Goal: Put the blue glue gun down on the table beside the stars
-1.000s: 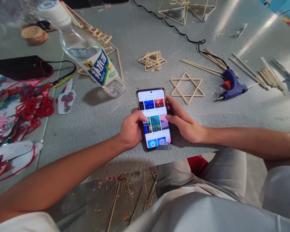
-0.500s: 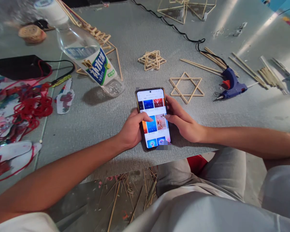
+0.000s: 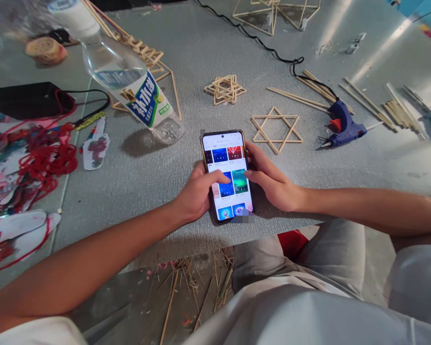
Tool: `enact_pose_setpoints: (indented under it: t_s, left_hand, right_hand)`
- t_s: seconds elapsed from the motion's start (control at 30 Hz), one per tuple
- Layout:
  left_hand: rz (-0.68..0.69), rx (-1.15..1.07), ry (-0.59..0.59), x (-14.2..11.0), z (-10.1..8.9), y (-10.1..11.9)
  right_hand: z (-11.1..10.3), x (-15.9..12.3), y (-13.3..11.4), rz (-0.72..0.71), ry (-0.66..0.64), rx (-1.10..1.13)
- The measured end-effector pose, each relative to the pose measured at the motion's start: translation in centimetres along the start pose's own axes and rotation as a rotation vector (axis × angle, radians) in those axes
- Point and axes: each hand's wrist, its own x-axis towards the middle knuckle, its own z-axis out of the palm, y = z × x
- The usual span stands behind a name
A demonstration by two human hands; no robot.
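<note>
Both hands on the phone, each loosely curled around one side. Left hand gripped the left edge, thumb laid across the lit screen. Right hand had the right edge: thumb at the front, fingers partly hidden behind. Phone was over the counter near its front edge, screen showing rows of coloured tiles.

Just beyond: flat stick star ahead of the right hand, smaller layered star farther back. Blue glue gun lay to the right, loose sticks running up to it.

Only clear container: bottle, left of the phone, capped, see-through, labelled; couldn't tell if it held liquid. Far left: black box, contents not visible, and tangled red cord in front of it.
</note>
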Motion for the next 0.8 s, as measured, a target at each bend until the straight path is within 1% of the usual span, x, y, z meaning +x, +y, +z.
enact_pose_setpoints:
  t_s: [0.1,0.17,0.27,0.37,0.43,0.63,0.8]
  left_hand:
    - [0.01,-0.109,0.014,0.4,-0.5,-0.1]
    - [0.03,-0.131,0.026,0.6,-0.7,-0.2]
    - [0.019,-0.141,0.04,0.6,-0.6,0.0]
    - [-0.006,-0.162,0.036,0.3,-0.1,0.4]
    - [-0.017,-0.162,0.022,0.2,0.2,0.6]
    - [-0.044,-0.147,-0.054,0.3,0.2,0.5]
    - [-0.015,-0.115,-0.039,0.3,0.3,0.4]
  right_hand:
    - [-0.1,0.0,0.0,0.006,0.009,0.001]
    - [-0.1,0.0,0.1,0.002,-0.004,0.004]
    - [-0.1,-0.1,0.2,-0.012,-0.077,0.019]
    - [-0.1,-0.2,0.4,-0.063,-0.123,-0.036]
    - [-0.1,-0.2,0.5,-0.078,-0.122,-0.071]
    - [0.0,-0.2,0.9,-0.082,-0.104,-0.043]
    - [0.1,-0.3,0.6,-0.077,-0.109,-0.098]
